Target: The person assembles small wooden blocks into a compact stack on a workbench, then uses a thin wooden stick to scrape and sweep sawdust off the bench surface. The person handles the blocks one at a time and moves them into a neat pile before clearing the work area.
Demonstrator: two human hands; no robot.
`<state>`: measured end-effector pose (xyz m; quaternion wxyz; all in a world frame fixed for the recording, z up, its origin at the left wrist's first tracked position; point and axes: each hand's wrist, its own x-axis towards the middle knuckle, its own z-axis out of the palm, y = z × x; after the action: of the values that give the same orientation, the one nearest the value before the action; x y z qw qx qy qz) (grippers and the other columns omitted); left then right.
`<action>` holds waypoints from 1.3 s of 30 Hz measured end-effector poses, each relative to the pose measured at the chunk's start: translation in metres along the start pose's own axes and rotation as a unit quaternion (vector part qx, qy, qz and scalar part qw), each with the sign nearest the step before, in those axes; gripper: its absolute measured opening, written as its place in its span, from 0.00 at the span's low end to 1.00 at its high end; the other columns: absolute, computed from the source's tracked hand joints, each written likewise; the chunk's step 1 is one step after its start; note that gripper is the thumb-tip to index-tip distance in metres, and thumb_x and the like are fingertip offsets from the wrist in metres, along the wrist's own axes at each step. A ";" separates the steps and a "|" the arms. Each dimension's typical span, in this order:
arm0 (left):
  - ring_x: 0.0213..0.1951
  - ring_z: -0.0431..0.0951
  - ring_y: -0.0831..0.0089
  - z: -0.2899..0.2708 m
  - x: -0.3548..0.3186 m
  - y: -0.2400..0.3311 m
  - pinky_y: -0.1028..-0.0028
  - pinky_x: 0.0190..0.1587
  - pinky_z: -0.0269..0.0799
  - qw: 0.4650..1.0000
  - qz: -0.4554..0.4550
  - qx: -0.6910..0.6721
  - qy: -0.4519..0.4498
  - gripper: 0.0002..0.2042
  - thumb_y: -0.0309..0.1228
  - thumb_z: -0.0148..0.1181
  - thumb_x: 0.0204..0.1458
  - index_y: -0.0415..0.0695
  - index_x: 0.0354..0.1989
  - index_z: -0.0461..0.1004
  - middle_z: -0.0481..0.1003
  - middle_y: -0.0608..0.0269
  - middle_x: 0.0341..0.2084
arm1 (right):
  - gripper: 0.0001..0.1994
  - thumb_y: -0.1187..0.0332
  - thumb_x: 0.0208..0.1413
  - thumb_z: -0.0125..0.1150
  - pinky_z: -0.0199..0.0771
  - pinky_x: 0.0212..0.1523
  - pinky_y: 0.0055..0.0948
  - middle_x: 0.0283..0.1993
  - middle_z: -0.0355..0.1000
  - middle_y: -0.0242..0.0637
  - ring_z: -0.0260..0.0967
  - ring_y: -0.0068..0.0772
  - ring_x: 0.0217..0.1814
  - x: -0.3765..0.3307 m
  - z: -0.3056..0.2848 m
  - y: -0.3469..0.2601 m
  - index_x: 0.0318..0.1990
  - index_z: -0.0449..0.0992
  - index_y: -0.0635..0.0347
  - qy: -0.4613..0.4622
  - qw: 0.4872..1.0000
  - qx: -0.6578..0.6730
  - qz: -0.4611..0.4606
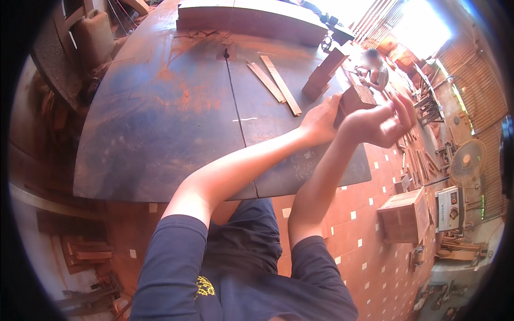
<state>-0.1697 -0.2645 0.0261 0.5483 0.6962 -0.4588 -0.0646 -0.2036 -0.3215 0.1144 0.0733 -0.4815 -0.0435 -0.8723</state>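
- Left hand [319, 120] grips wooden block [357, 100]; right hand [383, 124] open beside it, fingers spread.
- Block judged rigid, fairly light; grasp flat sides.
- Two wooden strips [274, 83] lie beyond left hand.

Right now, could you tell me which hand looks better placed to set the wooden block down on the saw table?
Probably the left hand: it grips the wooden block and hangs over the saw table. The right hand is open, past the table's edge.
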 end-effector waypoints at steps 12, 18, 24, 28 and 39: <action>0.68 0.61 0.49 -0.040 -0.034 -0.033 0.60 0.67 0.59 0.989 0.032 0.114 -0.084 0.38 0.39 0.69 0.51 0.37 0.68 0.58 0.62 0.41 0.64 | 0.04 0.75 0.48 0.65 0.73 0.48 0.39 0.42 0.77 0.39 0.71 0.45 0.51 -0.059 0.038 -0.070 0.33 0.81 0.60 -0.449 0.879 0.075 0.146; 0.64 0.66 0.47 -0.207 -0.097 -0.044 0.60 0.67 0.63 0.934 -0.044 0.354 0.021 0.34 0.36 0.74 0.46 0.35 0.60 0.69 0.69 0.42 0.58 | 0.08 0.66 0.53 0.66 0.74 0.51 0.41 0.44 0.78 0.38 0.73 0.45 0.51 -0.088 0.033 -0.060 0.34 0.83 0.61 -0.577 0.790 -0.057 0.199; 0.58 0.76 0.53 -0.390 -0.160 -0.086 0.61 0.61 0.69 0.838 -0.208 0.468 0.191 0.25 0.40 0.70 0.52 0.37 0.54 0.76 0.76 0.45 0.55 | 0.13 0.59 0.55 0.67 0.71 0.56 0.43 0.49 0.78 0.39 0.72 0.43 0.56 -0.145 0.038 -0.046 0.39 0.83 0.60 -0.740 0.629 -0.218 0.101; 0.55 0.79 0.55 -0.451 -0.208 -0.105 0.62 0.59 0.72 0.819 -0.270 0.429 0.270 0.24 0.41 0.69 0.53 0.38 0.54 0.77 0.78 0.46 0.51 | 0.15 0.57 0.56 0.67 0.71 0.57 0.43 0.50 0.77 0.40 0.72 0.43 0.58 -0.154 0.040 -0.048 0.40 0.83 0.60 -0.759 0.596 -0.244 0.094; 0.44 0.83 0.65 -0.481 -0.250 -0.110 0.68 0.52 0.76 0.762 -0.194 0.382 0.486 0.16 0.36 0.64 0.58 0.39 0.49 0.80 0.83 0.54 0.41 | 0.10 0.66 0.58 0.62 0.78 0.52 0.43 0.46 0.75 0.47 0.74 0.48 0.54 -0.171 0.030 -0.016 0.37 0.82 0.64 -0.747 0.617 -0.244 0.031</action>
<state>0.0355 0.2488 0.0202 0.3625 0.8600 0.0276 0.3582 -0.0915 -0.2863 -0.0149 -0.0777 -0.9683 0.1462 -0.1871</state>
